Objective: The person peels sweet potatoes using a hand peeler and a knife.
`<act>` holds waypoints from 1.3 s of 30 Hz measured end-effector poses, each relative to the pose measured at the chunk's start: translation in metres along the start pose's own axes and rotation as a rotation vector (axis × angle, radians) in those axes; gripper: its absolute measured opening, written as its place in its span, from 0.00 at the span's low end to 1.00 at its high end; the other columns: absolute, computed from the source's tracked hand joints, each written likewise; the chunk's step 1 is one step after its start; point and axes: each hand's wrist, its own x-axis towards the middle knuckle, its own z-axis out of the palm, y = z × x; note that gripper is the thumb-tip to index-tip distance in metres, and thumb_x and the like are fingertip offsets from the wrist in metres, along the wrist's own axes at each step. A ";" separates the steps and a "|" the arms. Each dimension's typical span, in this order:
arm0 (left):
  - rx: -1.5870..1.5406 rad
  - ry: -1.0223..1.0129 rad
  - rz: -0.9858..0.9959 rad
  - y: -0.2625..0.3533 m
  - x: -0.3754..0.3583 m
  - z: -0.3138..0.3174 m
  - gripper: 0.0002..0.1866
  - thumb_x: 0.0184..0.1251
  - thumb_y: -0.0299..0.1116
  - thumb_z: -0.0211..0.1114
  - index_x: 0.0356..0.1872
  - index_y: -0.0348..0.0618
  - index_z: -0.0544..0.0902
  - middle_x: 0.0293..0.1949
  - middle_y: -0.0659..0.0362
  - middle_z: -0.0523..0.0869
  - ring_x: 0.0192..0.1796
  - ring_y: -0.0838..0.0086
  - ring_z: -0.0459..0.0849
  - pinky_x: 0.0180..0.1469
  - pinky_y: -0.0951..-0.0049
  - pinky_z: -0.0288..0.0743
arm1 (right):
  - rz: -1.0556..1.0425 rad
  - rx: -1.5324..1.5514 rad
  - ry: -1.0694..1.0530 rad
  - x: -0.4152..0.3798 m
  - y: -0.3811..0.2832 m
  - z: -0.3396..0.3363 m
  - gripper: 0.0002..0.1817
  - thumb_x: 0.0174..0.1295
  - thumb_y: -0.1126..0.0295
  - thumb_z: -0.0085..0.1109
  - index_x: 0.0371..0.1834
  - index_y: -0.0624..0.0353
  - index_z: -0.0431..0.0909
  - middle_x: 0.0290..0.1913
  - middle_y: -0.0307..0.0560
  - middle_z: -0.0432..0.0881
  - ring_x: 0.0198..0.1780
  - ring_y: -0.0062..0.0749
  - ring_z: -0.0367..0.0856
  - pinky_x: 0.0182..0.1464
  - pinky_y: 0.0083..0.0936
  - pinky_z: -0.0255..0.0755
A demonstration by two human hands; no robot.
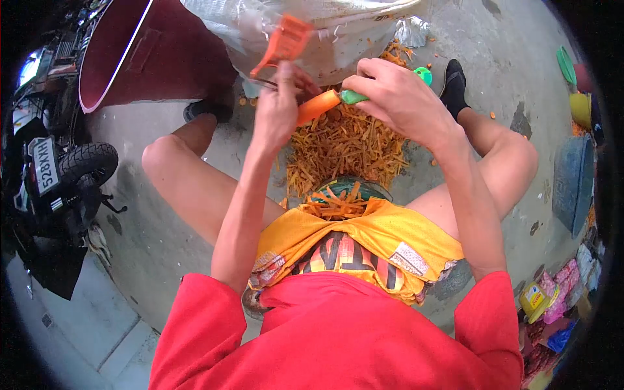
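Observation:
My left hand (pixel 278 107) is closed round an orange carrot (pixel 318 108), whose pale end points toward my right hand. Above the left fingers, a flat orange slotted piece (pixel 286 42) shows, blurred by motion. My right hand (pixel 396 97) grips a green handle (pixel 353 97), its near tip right by the carrot's end. A round green end (pixel 423 76) shows past the knuckles. Beneath both hands lies a big heap of orange peelings (pixel 344 146). More orange strips (pixel 338 203) fill a dark green basin (pixel 364 188) between my legs.
A large white sack (pixel 351 36) stands just beyond the heap. A dark red tub (pixel 162 62) is at the upper left, with a parked motorcycle (pixel 71 169) on the left. A blue-grey basin (pixel 573 185) and a yellow container (pixel 534 302) are at the right.

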 end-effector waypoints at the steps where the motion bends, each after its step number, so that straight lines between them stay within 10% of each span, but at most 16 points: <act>1: 0.111 -0.002 -0.133 -0.001 -0.006 0.003 0.34 0.87 0.57 0.44 0.35 0.38 0.85 0.28 0.58 0.86 0.27 0.74 0.80 0.36 0.70 0.76 | -0.008 -0.009 0.009 0.003 -0.001 -0.002 0.13 0.57 0.74 0.71 0.42 0.60 0.77 0.42 0.50 0.77 0.50 0.50 0.82 0.51 0.43 0.79; 10: 0.273 -0.020 -0.397 -0.024 -0.005 0.019 0.39 0.86 0.63 0.40 0.39 0.37 0.86 0.26 0.61 0.84 0.29 0.74 0.82 0.32 0.67 0.76 | 0.124 -0.110 -0.045 0.002 -0.008 -0.006 0.10 0.62 0.67 0.70 0.43 0.57 0.83 0.40 0.48 0.83 0.44 0.51 0.85 0.46 0.44 0.80; 12: -0.227 0.174 -0.563 -0.026 -0.001 0.017 0.36 0.85 0.63 0.39 0.35 0.40 0.83 0.25 0.60 0.82 0.25 0.70 0.79 0.29 0.64 0.75 | 0.155 -0.092 -0.042 0.008 -0.013 -0.004 0.09 0.65 0.65 0.68 0.40 0.57 0.81 0.39 0.48 0.85 0.42 0.54 0.86 0.44 0.46 0.81; 13: -0.358 0.121 -0.636 -0.023 -0.004 0.012 0.31 0.85 0.63 0.43 0.50 0.44 0.82 0.36 0.61 0.83 0.36 0.73 0.83 0.39 0.67 0.82 | 0.266 0.042 0.007 0.010 -0.014 0.000 0.11 0.68 0.62 0.66 0.41 0.58 0.82 0.38 0.50 0.87 0.41 0.57 0.86 0.44 0.49 0.81; 16: -0.666 0.157 -0.602 -0.021 -0.010 0.021 0.29 0.85 0.62 0.45 0.53 0.47 0.81 0.40 0.62 0.84 0.39 0.74 0.83 0.42 0.68 0.81 | 0.472 0.316 0.042 0.010 -0.020 0.014 0.25 0.68 0.48 0.67 0.49 0.60 0.79 0.38 0.60 0.88 0.41 0.65 0.87 0.43 0.54 0.79; 19: -0.758 0.202 -0.575 -0.020 -0.003 0.026 0.27 0.86 0.62 0.44 0.51 0.49 0.80 0.40 0.64 0.82 0.40 0.76 0.82 0.43 0.68 0.80 | 0.549 0.244 -0.198 0.021 -0.039 0.015 0.49 0.45 0.44 0.84 0.60 0.63 0.66 0.37 0.68 0.87 0.44 0.67 0.87 0.47 0.53 0.81; 23: -0.736 0.123 -0.553 -0.027 -0.006 0.025 0.31 0.85 0.65 0.41 0.51 0.49 0.79 0.38 0.64 0.80 0.39 0.77 0.80 0.42 0.69 0.79 | 0.524 0.209 -0.135 0.024 -0.038 0.032 0.48 0.39 0.58 0.90 0.57 0.63 0.64 0.36 0.70 0.87 0.45 0.69 0.87 0.46 0.55 0.81; 39: -0.669 0.156 -0.629 -0.011 -0.012 0.026 0.35 0.83 0.69 0.38 0.52 0.48 0.80 0.38 0.63 0.79 0.38 0.77 0.79 0.40 0.69 0.79 | 0.464 0.153 -0.218 0.026 -0.038 0.038 0.43 0.45 0.51 0.86 0.51 0.65 0.66 0.34 0.69 0.86 0.44 0.70 0.87 0.44 0.54 0.82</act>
